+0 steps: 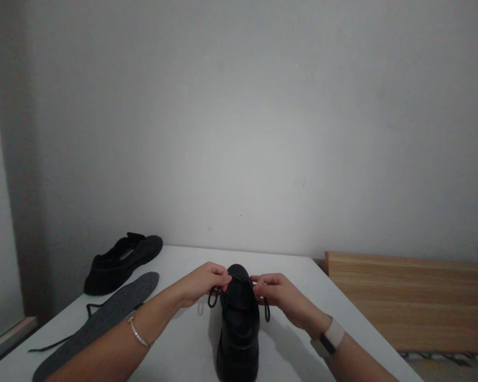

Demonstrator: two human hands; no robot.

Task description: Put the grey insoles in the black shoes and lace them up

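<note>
A black shoe [239, 350] stands upright on the white table, its toe pointing away from me and its heel close to the front edge of the view. My left hand [207, 284] is at the shoe's left side, thumb and fingers pinched on the black shoelace [212, 298], part of which hangs in a loop below. On the opposite side my right hand [278, 293] is closed on the lace too, and another loop dangles under the fingers. Between the hands the lace crosses near the tongue; the exact crossing is too dark to make out.
A second black shoe [117, 265] rests at the table's back left. Beside it lies a grey insole [103, 318], with a loose black lace [53, 345] near it. The white table [191, 345] meets a grey wall behind. A wooden board [402, 302] stands beyond the right edge.
</note>
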